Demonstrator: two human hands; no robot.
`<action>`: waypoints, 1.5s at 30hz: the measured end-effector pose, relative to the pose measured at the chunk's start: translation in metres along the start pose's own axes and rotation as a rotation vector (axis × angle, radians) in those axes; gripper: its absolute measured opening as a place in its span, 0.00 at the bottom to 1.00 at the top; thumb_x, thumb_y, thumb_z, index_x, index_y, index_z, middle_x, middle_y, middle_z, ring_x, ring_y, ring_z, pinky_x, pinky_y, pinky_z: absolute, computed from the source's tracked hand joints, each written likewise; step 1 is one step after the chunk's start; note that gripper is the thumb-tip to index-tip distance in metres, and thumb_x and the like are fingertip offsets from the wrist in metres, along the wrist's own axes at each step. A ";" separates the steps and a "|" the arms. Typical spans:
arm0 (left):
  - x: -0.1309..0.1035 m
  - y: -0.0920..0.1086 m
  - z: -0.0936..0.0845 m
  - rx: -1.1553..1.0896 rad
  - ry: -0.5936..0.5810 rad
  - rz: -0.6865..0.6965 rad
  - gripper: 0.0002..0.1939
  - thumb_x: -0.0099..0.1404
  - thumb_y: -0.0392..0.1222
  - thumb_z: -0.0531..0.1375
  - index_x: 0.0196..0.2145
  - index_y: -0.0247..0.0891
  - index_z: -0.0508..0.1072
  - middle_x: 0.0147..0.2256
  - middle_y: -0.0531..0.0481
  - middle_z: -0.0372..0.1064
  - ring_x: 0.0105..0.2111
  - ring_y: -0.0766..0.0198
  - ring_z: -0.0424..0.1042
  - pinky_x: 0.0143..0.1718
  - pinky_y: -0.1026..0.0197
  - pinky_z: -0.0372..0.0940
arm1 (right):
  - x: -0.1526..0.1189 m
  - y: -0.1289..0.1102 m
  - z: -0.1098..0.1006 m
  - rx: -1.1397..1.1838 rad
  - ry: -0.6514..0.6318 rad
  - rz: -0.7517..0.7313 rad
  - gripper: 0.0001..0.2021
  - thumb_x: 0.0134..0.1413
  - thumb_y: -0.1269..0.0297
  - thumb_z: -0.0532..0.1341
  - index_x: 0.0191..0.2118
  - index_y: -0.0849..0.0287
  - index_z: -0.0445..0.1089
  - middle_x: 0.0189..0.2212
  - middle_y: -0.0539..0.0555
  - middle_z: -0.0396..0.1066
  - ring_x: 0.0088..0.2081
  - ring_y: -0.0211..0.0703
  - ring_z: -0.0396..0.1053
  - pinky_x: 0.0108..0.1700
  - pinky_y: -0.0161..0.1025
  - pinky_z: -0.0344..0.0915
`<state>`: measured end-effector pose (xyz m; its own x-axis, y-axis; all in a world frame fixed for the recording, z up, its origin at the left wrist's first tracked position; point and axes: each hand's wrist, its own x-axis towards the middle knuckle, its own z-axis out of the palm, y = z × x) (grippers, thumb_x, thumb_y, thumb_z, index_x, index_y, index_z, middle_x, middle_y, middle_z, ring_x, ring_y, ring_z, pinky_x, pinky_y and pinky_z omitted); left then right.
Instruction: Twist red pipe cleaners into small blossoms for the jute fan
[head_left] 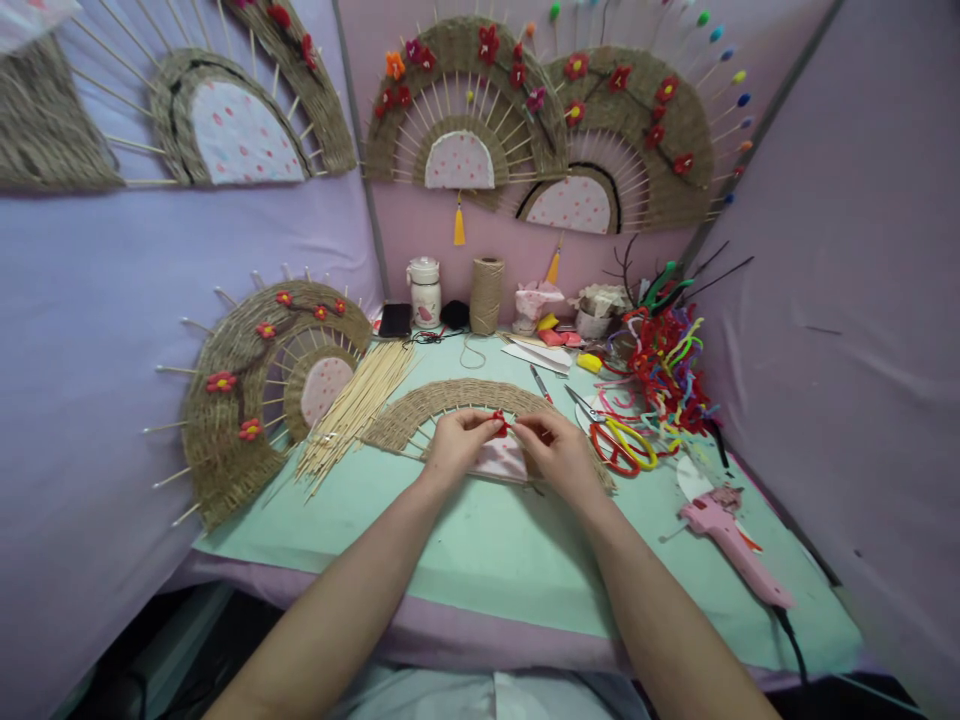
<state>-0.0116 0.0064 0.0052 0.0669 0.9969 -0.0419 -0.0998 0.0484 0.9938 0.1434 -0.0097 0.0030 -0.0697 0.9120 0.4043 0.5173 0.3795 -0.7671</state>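
A small red pipe-cleaner flower (499,424) is pinched between the thumb and fingers of my left hand (459,440). My right hand (553,448) is closed at the flower's right side, its thumb and forefinger on a thin red end of it. Both hands are over a woven twine fan (442,398) that lies flat on the table, with thin sticks as ribs. Its pale spotted centre (504,462) shows between my hands; the rest of it is partly hidden by them.
Red and yellow scissors (616,446) lie right of the fan, near a pink glue gun (731,545) with a cord. Bamboo sticks (360,410) are heaped at left beside a finished fan (225,400). Behind stand a twine spool (487,296), a white bottle (425,292) and colourful pipe cleaners (667,360).
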 end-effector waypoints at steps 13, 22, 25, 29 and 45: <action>-0.005 -0.004 0.009 0.139 0.052 0.208 0.05 0.49 0.38 0.62 0.25 0.37 0.77 0.29 0.48 0.74 0.33 0.61 0.72 0.37 0.61 0.65 | 0.000 0.000 0.005 0.730 -0.171 0.613 0.13 0.39 0.56 0.64 0.24 0.61 0.67 0.18 0.46 0.59 0.18 0.30 0.53 0.20 0.30 0.50; -0.006 -0.004 0.011 0.121 0.043 0.072 0.07 0.49 0.42 0.63 0.25 0.35 0.77 0.25 0.47 0.74 0.29 0.61 0.71 0.33 0.60 0.64 | -0.002 0.002 0.009 0.456 -0.094 0.472 0.13 0.42 0.54 0.62 0.27 0.59 0.68 0.18 0.47 0.63 0.18 0.33 0.56 0.20 0.32 0.52; -0.004 -0.008 0.010 0.085 0.029 0.050 0.08 0.48 0.42 0.64 0.26 0.34 0.77 0.25 0.47 0.74 0.29 0.61 0.72 0.34 0.60 0.64 | -0.004 0.002 0.010 0.157 -0.020 0.230 0.09 0.47 0.58 0.59 0.26 0.59 0.69 0.21 0.49 0.66 0.22 0.37 0.61 0.25 0.34 0.56; -0.002 -0.010 0.010 0.033 0.022 0.012 0.10 0.47 0.43 0.65 0.26 0.33 0.77 0.25 0.47 0.74 0.29 0.62 0.71 0.33 0.61 0.64 | -0.007 -0.004 0.011 -0.139 0.055 -0.053 0.07 0.50 0.65 0.56 0.25 0.58 0.69 0.23 0.52 0.68 0.28 0.40 0.63 0.32 0.36 0.58; 0.000 -0.010 0.010 -0.147 -0.011 -0.112 0.14 0.45 0.43 0.67 0.29 0.31 0.77 0.27 0.45 0.74 0.28 0.64 0.71 0.33 0.63 0.65 | 0.000 0.009 0.012 0.168 0.073 0.257 0.14 0.47 0.55 0.58 0.28 0.61 0.73 0.24 0.52 0.73 0.27 0.40 0.67 0.29 0.35 0.60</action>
<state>-0.0003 0.0050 -0.0032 0.0962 0.9840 -0.1498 -0.2352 0.1687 0.9572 0.1373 -0.0048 -0.0099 0.1099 0.9701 0.2166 0.3613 0.1640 -0.9179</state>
